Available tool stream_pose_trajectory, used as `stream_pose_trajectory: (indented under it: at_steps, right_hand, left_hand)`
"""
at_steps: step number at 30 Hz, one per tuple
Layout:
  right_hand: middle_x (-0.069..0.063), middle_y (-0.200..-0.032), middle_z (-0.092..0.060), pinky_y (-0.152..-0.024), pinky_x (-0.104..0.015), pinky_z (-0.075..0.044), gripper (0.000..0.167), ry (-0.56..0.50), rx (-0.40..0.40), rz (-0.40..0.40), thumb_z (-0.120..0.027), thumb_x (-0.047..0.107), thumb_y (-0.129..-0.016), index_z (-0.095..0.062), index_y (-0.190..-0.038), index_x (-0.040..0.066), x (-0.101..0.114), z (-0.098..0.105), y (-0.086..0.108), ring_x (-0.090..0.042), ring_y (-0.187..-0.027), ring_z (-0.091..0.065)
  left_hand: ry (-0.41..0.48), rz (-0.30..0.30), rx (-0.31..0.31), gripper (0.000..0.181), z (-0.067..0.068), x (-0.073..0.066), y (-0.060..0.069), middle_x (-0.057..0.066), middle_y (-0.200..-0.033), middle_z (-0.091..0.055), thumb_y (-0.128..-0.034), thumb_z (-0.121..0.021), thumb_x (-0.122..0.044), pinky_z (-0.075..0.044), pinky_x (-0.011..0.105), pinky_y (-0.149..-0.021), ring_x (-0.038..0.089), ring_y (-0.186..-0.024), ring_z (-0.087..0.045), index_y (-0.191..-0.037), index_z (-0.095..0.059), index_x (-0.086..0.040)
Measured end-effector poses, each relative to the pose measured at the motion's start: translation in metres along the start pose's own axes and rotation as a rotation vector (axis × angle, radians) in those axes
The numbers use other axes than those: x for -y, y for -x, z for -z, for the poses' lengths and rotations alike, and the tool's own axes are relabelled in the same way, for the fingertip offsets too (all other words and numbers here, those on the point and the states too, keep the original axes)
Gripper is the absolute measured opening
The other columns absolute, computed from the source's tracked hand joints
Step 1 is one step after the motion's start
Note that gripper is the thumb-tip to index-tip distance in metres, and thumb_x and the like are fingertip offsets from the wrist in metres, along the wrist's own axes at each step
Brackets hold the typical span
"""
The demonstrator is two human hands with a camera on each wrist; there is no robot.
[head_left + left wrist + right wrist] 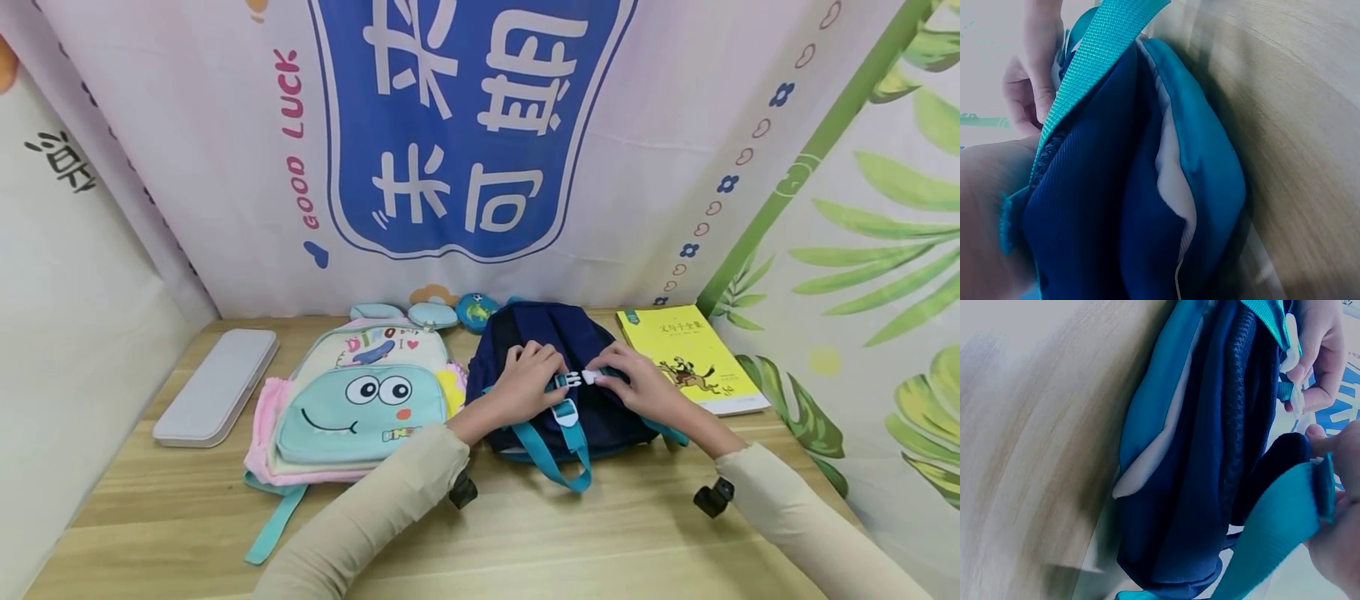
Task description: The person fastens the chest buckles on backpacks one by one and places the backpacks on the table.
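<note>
on the counter (570,542), between a pink and mint bag (367,408) and a yellow book (686,350), lies a navy backpack (543,325); its white buckle, found unfastened, is held over the upper face. the left grip pinches the pronged half (573,379), tips pointing right; the right grip (637,379) pinches the other half (591,377), set directly to the right of those tips. the left grip (531,379) and its counterpart are judged equally near the join. the long axes of both halves run side to side, roughly in one line, with a narrow gap showing between them in the head view. alignment in height could not be confirmed. a white slider (565,412) and turquoise strap (577,446) lie on the person's side of the pronged half, outside the gap.
</note>
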State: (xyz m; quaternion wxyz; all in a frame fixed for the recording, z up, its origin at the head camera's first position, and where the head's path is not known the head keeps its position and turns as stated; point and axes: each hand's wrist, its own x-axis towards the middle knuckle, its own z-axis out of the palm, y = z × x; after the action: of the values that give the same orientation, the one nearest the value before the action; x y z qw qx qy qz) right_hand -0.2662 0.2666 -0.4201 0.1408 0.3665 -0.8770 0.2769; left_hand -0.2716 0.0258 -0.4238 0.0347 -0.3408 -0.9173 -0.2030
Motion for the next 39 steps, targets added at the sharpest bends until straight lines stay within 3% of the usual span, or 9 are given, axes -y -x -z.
stream_pose_trajectory:
  at_steps: [7, 19, 25, 32, 39]
  right_hand:
    - [-0.006, -0.101, -0.065, -0.073, -0.032, -0.053, 0.017, 0.017, -0.005, -0.004, -0.073, -0.001, -0.089, -0.073, -0.105, 0.005, 0.0016, -0.0011, -0.0018, -0.015, -0.086, -0.060]
    - [-0.007, -0.099, -0.067, -0.076, -0.041, -0.057, 0.022, 0.006, -0.046, 0.027, -0.081, 0.001, -0.082, -0.072, -0.101, 0.004, 0.0006, -0.0052, -0.0014, -0.021, -0.089, -0.065]
    - [-0.005, -0.099, -0.066, -0.075, -0.038, -0.057, 0.023, 0.025, -0.018, 0.021, -0.083, 0.004, -0.081, -0.073, -0.101, 0.005, 0.0021, -0.0023, -0.0028, -0.018, -0.089, -0.064]
    - [-0.003, -0.102, -0.069, -0.080, -0.042, -0.057, 0.023, 0.062, 0.033, -0.045, -0.080, 0.009, -0.085, -0.073, -0.107, 0.009, 0.0051, -0.0007, -0.0015, -0.019, -0.093, -0.066]
    - [-0.005, -0.104, -0.072, -0.083, -0.043, -0.058, 0.026, 0.038, 0.009, -0.036, -0.081, 0.004, -0.083, -0.074, -0.108, 0.008, 0.0041, -0.0034, -0.0016, -0.021, -0.097, -0.069]
  left_hand:
    - [0.015, 0.005, -0.010, 0.021, 0.0014, -0.0022, 0.0005, -0.001, -0.115, -0.060, -0.1019, -0.062, -0.036, -0.030, 0.050, -0.112, 0.021, -0.118, -0.046, -0.113, -0.063, -0.017]
    - [-0.007, 0.018, -0.013, 0.022, -0.0019, -0.0016, -0.0016, -0.002, -0.112, -0.059, -0.1005, -0.064, -0.039, -0.030, 0.049, -0.112, 0.020, -0.116, -0.046, -0.108, -0.062, -0.018]
    - [-0.058, -0.008, 0.000, 0.021, 0.0004, -0.0012, -0.0027, -0.003, -0.114, -0.060, -0.1012, -0.063, -0.039, -0.030, 0.048, -0.111, 0.019, -0.114, -0.047, -0.111, -0.063, -0.021]
    - [-0.111, -0.032, -0.007, 0.022, 0.0019, -0.0036, -0.0044, -0.005, -0.117, -0.062, -0.1010, -0.064, -0.038, -0.031, 0.048, -0.112, 0.017, -0.113, -0.048, -0.117, -0.067, -0.023]
    - [-0.112, -0.036, -0.037, 0.024, 0.0024, -0.0047, -0.0028, -0.004, -0.117, -0.066, -0.0996, -0.066, -0.036, -0.031, 0.047, -0.111, 0.017, -0.111, -0.051, -0.118, -0.071, -0.022]
